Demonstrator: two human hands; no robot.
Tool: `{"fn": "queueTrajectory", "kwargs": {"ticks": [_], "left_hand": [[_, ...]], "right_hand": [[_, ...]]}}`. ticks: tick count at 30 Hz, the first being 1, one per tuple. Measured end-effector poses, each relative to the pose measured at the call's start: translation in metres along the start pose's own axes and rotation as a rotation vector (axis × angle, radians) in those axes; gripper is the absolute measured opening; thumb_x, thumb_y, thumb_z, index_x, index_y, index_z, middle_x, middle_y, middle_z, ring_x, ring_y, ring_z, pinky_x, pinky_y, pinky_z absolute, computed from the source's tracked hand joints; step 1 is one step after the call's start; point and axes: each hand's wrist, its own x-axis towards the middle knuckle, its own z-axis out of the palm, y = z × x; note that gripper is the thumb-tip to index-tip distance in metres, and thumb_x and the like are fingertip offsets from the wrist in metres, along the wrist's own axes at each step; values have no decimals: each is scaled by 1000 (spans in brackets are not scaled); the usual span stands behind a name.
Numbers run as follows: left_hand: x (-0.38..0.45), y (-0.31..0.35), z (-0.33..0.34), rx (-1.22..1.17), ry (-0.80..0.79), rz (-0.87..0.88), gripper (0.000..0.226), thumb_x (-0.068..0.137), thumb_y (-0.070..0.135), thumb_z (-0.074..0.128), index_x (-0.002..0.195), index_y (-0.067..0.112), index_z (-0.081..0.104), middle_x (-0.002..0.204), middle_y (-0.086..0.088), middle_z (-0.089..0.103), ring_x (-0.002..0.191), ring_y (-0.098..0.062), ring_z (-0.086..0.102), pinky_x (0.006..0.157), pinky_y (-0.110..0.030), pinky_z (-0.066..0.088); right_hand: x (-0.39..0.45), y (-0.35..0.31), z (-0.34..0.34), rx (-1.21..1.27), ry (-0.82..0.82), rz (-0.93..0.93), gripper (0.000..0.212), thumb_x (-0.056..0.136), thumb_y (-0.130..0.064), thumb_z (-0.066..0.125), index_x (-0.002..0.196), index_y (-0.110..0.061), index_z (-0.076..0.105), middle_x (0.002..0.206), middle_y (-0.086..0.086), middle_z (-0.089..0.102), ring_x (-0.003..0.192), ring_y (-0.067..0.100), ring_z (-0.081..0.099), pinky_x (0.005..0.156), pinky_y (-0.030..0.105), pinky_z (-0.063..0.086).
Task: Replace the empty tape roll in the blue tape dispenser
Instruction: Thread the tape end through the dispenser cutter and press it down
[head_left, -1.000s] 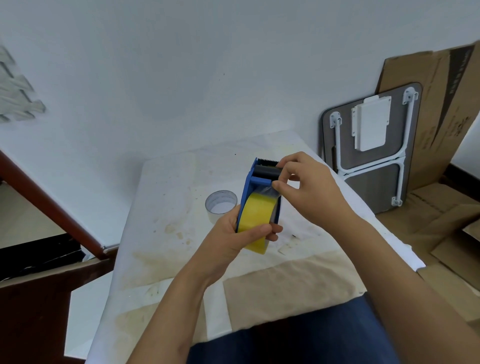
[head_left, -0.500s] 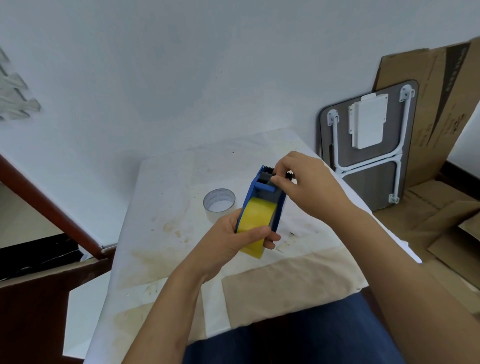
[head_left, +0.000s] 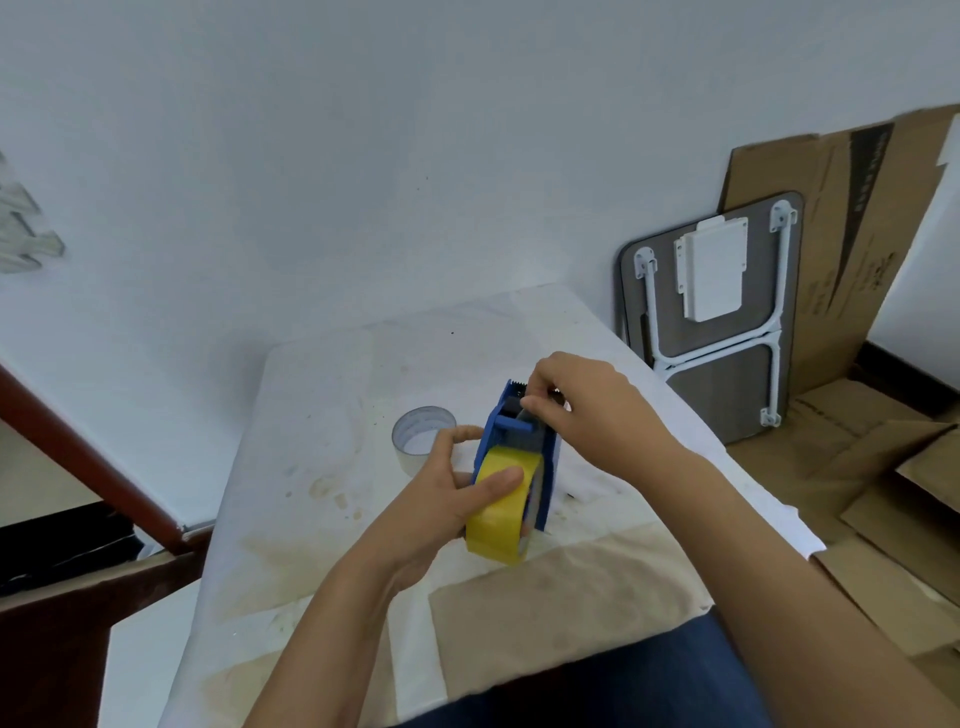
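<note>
The blue tape dispenser (head_left: 545, 457) stands upright over the white table (head_left: 322, 415), with a full yellow tape roll (head_left: 501, 514) seated in it. My left hand (head_left: 452, 493) wraps around the dispenser from the left, thumb pressed on the yellow roll. My right hand (head_left: 582, 410) pinches the loose tape end at the dispenser's top, near the black roller and the toothed blade. The empty tape roll (head_left: 423, 431), a pale cardboard ring, lies flat on the table just left of the dispenser.
The table's white cover is stained, with a brown paper sheet (head_left: 561, 608) at its near edge. A folded table (head_left: 722, 332) and flattened cardboard (head_left: 831, 249) lean on the wall at right. More cardboard (head_left: 883, 493) covers the floor there. A dark wooden rail (head_left: 78, 457) runs at left.
My right hand's fingers have drawn the tape end from in front of the roll up to the dispenser's top by the blade. My left hand has tilted the dispenser slightly and shifted its thumb higher on the roll.
</note>
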Motion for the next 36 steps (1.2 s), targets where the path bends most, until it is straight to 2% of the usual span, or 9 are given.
{"fn": "queueTrajectory", "kwargs": {"ticks": [3, 8, 11, 17, 19, 23, 28, 32, 36], "left_hand": [[2, 5, 1, -6, -86, -39, 70, 87, 32, 76, 140, 52, 36, 118, -8, 76, 106, -32, 74, 92, -51, 59], [4, 10, 0, -16, -163, -58, 59, 92, 25, 71, 142, 44, 47, 124, -10, 74, 115, -33, 70, 99, -53, 55], [5, 11, -1, 21, -155, -29, 61, 91, 22, 73, 141, 47, 47, 121, -10, 75, 105, -32, 74, 101, -52, 54], [5, 9, 3, 64, -97, 38, 69, 91, 15, 72, 140, 52, 42, 105, -5, 80, 88, -26, 79, 73, -29, 62], [4, 8, 4, 65, -84, 45, 71, 91, 13, 72, 143, 50, 40, 107, -8, 80, 88, -26, 79, 70, -27, 61], [6, 5, 2, 100, -58, 55, 77, 90, 14, 74, 144, 54, 36, 108, -4, 80, 90, -27, 79, 79, -28, 62], [7, 3, 5, 210, 7, 91, 79, 87, 24, 78, 129, 73, 32, 128, 0, 70, 106, -26, 74, 107, -44, 51], [6, 2, 4, 223, 21, 104, 87, 80, 34, 80, 140, 69, 29, 128, -3, 69, 109, -30, 71, 107, -47, 50], [6, 3, 0, 230, 4, 112, 90, 89, 18, 76, 150, 59, 23, 122, -4, 73, 100, -22, 76, 105, -44, 52]], "right_hand": [[0, 0, 1, 1, -4, 1, 19, 93, -33, 55, 87, -16, 61, 91, -1, 62, 83, 23, 59, 76, 46, 51], [0, -1, -1, -33, -4, -23, 20, 92, -35, 59, 86, -16, 64, 89, -3, 60, 88, 17, 51, 75, 34, 45], [0, -2, -4, 4, -34, 46, 20, 92, -32, 60, 86, -13, 64, 85, 1, 64, 82, 20, 57, 70, 33, 45], [2, -2, -2, 164, -82, 130, 7, 91, -16, 61, 96, -15, 57, 75, -4, 63, 78, 23, 67, 71, 35, 55], [2, -3, -3, 179, -85, 142, 8, 90, -18, 63, 96, -15, 61, 77, -6, 62, 78, 18, 64, 67, 26, 51], [3, -5, -4, 150, -89, 172, 9, 86, -25, 67, 89, -16, 66, 79, -5, 62, 72, 9, 55, 57, 15, 39], [6, -10, -4, -13, -108, 208, 10, 89, -17, 61, 92, -12, 70, 88, 4, 67, 82, 20, 59, 63, 24, 44], [7, -11, -4, 22, -112, 217, 10, 88, -17, 63, 90, -14, 72, 85, 2, 67, 82, 20, 62, 66, 26, 45], [5, -8, -3, 190, -73, 215, 12, 87, -15, 64, 87, -18, 75, 73, -6, 63, 74, 13, 58, 59, 19, 44]]}}
